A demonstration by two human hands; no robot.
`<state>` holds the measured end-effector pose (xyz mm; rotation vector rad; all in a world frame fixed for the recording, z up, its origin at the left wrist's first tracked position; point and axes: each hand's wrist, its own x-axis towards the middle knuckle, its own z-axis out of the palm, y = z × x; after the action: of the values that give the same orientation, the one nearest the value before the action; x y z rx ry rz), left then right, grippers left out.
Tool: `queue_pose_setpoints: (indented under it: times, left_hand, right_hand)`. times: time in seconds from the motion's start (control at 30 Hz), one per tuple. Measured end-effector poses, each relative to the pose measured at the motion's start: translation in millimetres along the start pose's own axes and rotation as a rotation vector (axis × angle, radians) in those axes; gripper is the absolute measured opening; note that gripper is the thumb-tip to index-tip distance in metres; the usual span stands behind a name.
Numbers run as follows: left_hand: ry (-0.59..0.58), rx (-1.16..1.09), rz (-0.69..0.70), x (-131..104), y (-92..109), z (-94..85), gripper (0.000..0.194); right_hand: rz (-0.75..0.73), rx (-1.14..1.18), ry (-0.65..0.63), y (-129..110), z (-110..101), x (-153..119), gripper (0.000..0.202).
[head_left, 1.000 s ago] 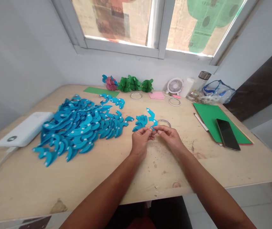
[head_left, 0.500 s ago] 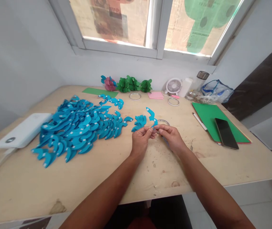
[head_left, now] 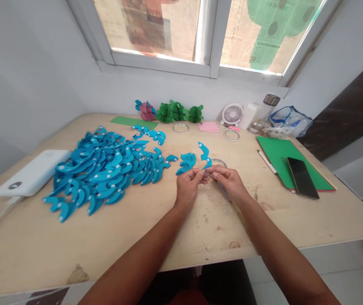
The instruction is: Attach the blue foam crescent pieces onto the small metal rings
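Observation:
My left hand and my right hand meet over the middle of the table, both with fingers pinched. Between them they hold the lower end of a curved blue paper piece that rises above the fingertips and has small white squares on it. Just beyond my left hand lies a small folded blue paper stack. A metal ring lies behind my right hand, partly covered. To the left spreads a big heap of blue paper pieces marked with white squares.
The wooden table also bears a white power bank, green paper flowers, a small fan, a bottle, a pen, green sheets and a phone.
The upper end of the blue paper piece has shifted slightly right and its curve has turned a little. Both hands stay nearly in place, still pinching.

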<state>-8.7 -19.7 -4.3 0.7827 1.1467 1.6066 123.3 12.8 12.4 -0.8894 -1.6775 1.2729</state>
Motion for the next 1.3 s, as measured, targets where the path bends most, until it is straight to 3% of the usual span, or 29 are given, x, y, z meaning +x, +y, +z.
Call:
queue_pose_setpoints:
  times: [0.23,0.57,0.67,0.87,1.07,1.3]
  left_hand:
    - [0.056,0.071,0.038,-1,3,0.9,0.011]
    - [0.190,0.226,0.110,-2,9,-0.8,0.007]
    - [0.195,0.214,0.104,-1,9,-0.9,0.007]
    - [0.166,0.120,0.070,-1,3,1.0,0.006]
    - [0.171,0.064,0.055,1,0,-0.3,0.010]
    - [0.160,0.003,0.029,0,-2,-0.2,0.017]
  right_hand:
    - [-0.092,-0.202,-0.001,4,0,0,0.026]
    - [-0.385,-0.627,-0.062,9,12,-6,0.037]
    - [-0.385,-0.604,-0.063,8,14,-7,0.039]
    - [-0.267,-0.426,0.053,7,13,-5,0.028]
    - [-0.253,-0.372,0.064,5,14,-6,0.029]
    - [-0.207,-0.331,0.194,4,11,-6,0.031]
